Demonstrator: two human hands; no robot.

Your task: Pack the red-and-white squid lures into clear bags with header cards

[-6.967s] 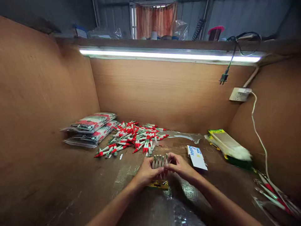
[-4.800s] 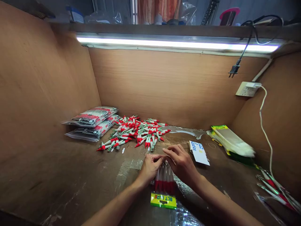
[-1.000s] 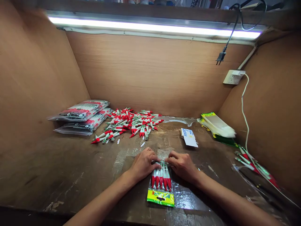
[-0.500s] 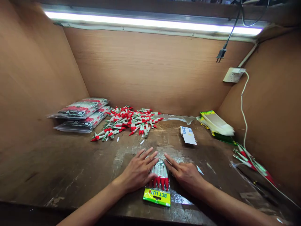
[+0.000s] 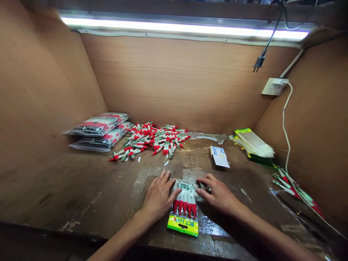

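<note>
A clear packet of red-and-white fishing lures (image 5: 185, 207) lies flat before me, its yellow and green "BCT LURE" header facing my side. Several lures show in a row inside, red ends toward the header. My left hand (image 5: 160, 194) rests on the table along the packet's left side, fingers stretched out and thumb at its edge. On the other side, my right hand (image 5: 217, 194) has its thumb and forefinger apart, close to the packet's upper right edge. Whether the right fingertips touch the plastic, I cannot tell.
Loose lures (image 5: 152, 139) form a heap at the back, with filled bags (image 5: 100, 127) stacked to their left. A handwritten card (image 5: 220, 156) and empty header bags (image 5: 254, 143) lie at right. More lures (image 5: 296, 188) sit by a white cable (image 5: 284, 123). A black plug (image 5: 259, 62) hangs above.
My hands have moved apart from the packet's upper end, the right one shifting outward and its thumb opening from the forefinger. More of the packet shows. The view has shifted slightly.
</note>
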